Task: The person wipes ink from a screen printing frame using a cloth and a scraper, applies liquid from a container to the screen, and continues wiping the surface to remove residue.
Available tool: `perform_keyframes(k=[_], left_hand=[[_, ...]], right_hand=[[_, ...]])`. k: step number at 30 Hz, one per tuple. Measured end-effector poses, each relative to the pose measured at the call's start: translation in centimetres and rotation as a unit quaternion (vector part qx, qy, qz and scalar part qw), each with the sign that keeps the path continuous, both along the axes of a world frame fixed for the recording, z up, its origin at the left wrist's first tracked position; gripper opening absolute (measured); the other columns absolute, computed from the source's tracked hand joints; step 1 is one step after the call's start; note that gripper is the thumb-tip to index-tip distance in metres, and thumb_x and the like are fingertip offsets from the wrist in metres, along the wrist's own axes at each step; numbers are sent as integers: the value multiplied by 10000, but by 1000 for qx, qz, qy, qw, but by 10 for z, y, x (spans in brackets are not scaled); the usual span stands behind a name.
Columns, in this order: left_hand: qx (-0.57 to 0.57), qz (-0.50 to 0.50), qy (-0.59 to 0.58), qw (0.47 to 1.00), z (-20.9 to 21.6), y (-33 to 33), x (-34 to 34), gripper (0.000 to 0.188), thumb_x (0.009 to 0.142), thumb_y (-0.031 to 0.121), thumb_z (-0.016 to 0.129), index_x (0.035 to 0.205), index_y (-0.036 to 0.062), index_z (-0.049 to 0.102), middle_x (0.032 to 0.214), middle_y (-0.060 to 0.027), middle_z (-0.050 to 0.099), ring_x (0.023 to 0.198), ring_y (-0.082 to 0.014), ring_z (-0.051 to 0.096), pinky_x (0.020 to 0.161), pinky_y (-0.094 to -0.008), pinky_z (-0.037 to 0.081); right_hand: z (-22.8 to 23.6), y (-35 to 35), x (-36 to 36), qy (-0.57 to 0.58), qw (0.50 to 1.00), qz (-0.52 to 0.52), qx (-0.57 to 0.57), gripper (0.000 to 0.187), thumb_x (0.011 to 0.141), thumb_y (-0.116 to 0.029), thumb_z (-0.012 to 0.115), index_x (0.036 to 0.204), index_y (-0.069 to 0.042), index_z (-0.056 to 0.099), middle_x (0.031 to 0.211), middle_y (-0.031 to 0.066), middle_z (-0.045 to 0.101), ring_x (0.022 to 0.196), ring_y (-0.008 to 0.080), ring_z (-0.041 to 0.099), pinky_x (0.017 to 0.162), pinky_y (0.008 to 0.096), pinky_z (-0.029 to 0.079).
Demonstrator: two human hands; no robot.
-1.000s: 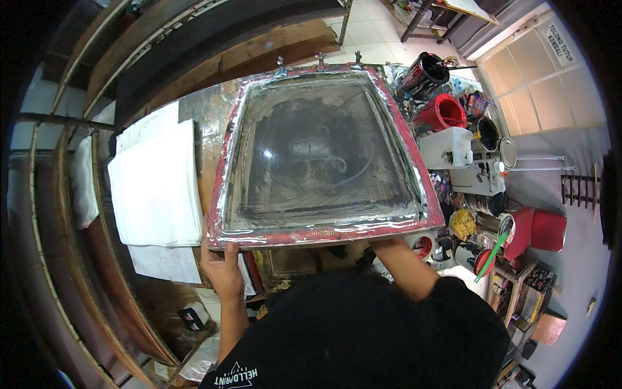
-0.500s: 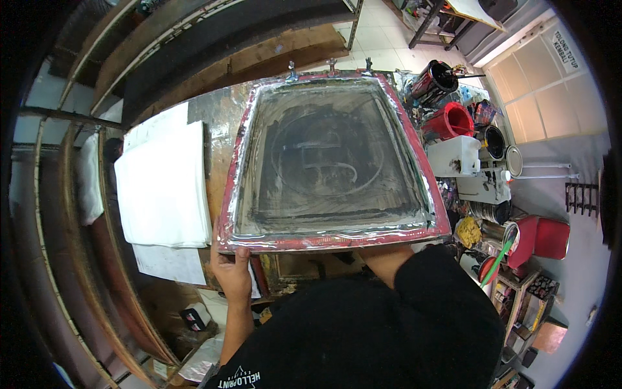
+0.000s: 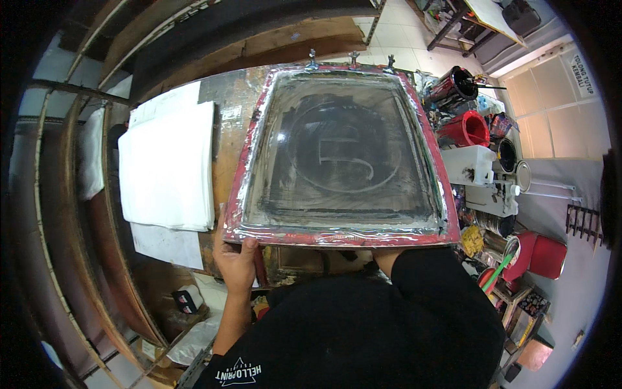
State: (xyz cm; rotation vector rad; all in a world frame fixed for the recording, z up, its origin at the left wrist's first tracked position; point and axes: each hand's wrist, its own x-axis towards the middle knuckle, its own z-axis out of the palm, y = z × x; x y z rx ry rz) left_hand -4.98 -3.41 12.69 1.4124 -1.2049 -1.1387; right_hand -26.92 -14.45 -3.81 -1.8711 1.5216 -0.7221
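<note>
A screen-printing frame (image 3: 343,241) with red, white-smeared edges lies raised in front of me. Its dark mesh (image 3: 343,146) shows a faint ring with a curved mark inside. My left hand (image 3: 237,264) is closed on the near left corner, thumb on top and fingers underneath. My right wrist (image 3: 387,260) passes beneath the near edge; that hand and its fingers are hidden by the frame. Several metal clamps (image 3: 354,59) stand along the frame's far edge.
A stack of white sheets (image 3: 167,172) lies left of the frame on the stained worktable (image 3: 230,97). To the right crowd a red bucket (image 3: 468,129), a dark ink-smeared bucket (image 3: 455,84), white jugs (image 3: 468,165) and a green stick (image 3: 497,273). Shelving (image 3: 78,214) stands at far left.
The view has shifted, so the frame and table appear farther right. My left hand keeps its hold on the corner; the right hand stays hidden under the frame.
</note>
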Motion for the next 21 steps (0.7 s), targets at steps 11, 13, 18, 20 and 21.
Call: perform_keyframes(k=[11,13,18,20,21], left_hand=[[-27,11,-33,999,-9,4,4,873,854,439,758,1436,-92,382,1381,-182,518,1242,-240,519,1062,-363,388],[-15,3,-33,999,0,-1,-2,874,855,440,756,1436,-95,382,1388,-186,515,1245,-239,519,1059,-362,392],[-9,3,17,1000,2,-3,0,852,831,335,800,1440,-92,383,1364,-180,533,1209,-214,539,1039,-341,411],[-13,6,25,1000,0,-4,1,850,817,292,822,1439,-92,388,1351,-175,542,1194,-205,547,1031,-330,419],[-15,5,19,1000,-2,-4,2,854,814,296,824,1439,-91,389,1351,-173,543,1193,-205,548,1031,-330,420]], right_hand=[[20,71,-66,48,997,2,52,251,1004,-188,538,1227,-78,570,1229,97,608,1139,242,583,1040,433,458],[10,39,-41,30,999,-11,28,251,1004,-189,538,1227,-78,570,1229,96,608,1138,242,583,1039,433,458],[5,21,19,0,999,35,12,252,1003,-190,539,1227,-79,571,1229,96,608,1136,241,585,1038,433,459],[14,55,7,1,998,53,26,252,1003,-191,539,1226,-79,571,1229,96,609,1135,241,585,1037,433,460],[18,76,-5,9,998,53,35,252,1003,-191,539,1226,-79,571,1229,96,609,1134,241,586,1037,433,460]])
